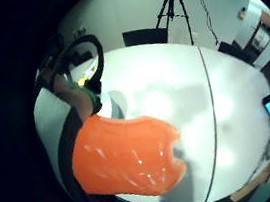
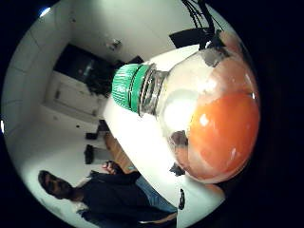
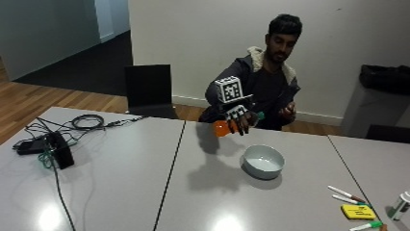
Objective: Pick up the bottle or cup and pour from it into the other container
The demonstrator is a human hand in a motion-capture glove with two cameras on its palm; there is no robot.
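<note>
Hand (image 3: 238, 117) gripping bottle (image 3: 225, 127) above table (image 3: 115, 183), bowl (image 3: 262, 161) nearby, markers (image 3: 346, 195) beyond

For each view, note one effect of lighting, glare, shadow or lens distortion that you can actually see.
Outside view: ceiling lights glare on the table, and the bowl casts a soft shadow. Thumb side palm view: the bottle held by the right hand bulges, its green cap stretched. Little finger side palm view: bright patches wash out the tabletop; its seam curves.

No text, label, brand or number can be read on anything here
</note>
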